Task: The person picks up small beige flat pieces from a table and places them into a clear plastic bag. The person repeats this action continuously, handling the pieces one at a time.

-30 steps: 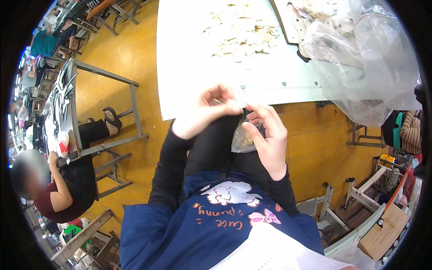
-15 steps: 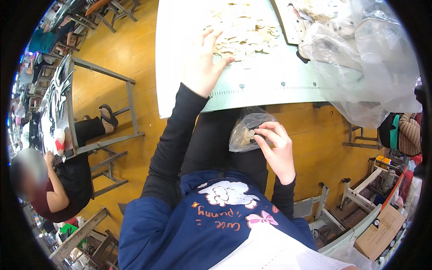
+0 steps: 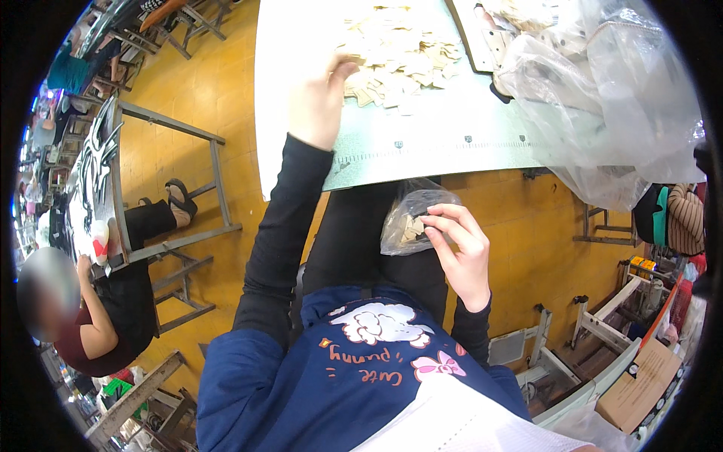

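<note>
A loose pile of small cream-coloured flat pieces [image 3: 407, 64] lies on the pale green-white tabletop [image 3: 452, 128]. At the pile's left edge is my left hand [image 3: 318, 105], its thumb and forefinger drawn together; what sits between the fingertips cannot be made out in the glare. A small clear plastic bag [image 3: 403, 241] rests on my lap below the table edge, with several of the same pale pieces inside. My right hand [image 3: 461, 252] pinches the right side of its mouth between thumb and fingers.
Large clear plastic sheeting [image 3: 633, 98] covers the table's right side and hangs over its edge. A printed ruler scale [image 3: 459, 140] runs along the near edge. To the left stands a metal-framed table [image 3: 169, 124] with a seated person [image 3: 98, 324]. A cardboard box [image 3: 636, 388] sits lower right.
My left hand has moved left across the pile's edge, and its spread fingers have drawn together. My right hand and the plastic bag have hardly moved.
</note>
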A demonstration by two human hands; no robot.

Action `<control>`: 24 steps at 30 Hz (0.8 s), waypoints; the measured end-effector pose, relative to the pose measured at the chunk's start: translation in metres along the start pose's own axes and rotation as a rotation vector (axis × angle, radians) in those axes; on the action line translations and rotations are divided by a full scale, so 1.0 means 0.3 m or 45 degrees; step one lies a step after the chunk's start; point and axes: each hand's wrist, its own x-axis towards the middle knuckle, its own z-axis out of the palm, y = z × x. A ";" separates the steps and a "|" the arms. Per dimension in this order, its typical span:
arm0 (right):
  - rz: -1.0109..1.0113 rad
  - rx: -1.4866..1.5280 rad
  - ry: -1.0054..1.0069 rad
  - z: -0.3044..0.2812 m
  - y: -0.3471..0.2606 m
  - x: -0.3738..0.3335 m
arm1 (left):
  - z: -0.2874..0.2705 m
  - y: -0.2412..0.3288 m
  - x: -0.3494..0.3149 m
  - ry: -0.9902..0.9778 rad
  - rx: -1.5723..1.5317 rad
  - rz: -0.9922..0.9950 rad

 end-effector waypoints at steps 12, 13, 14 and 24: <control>0.019 0.590 0.225 0.066 -0.079 0.117 | -0.096 0.160 -0.336 -0.688 -1.281 -0.828; 0.005 0.552 0.227 0.074 -0.085 0.123 | -0.089 0.163 -0.361 -0.670 -1.310 -0.821; 0.003 0.499 0.216 0.079 -0.088 0.127 | -0.080 0.165 -0.383 -0.645 -1.316 -0.841; 0.011 0.558 0.350 0.087 -0.073 0.093 | -0.023 0.150 -0.475 -0.532 -1.704 -0.921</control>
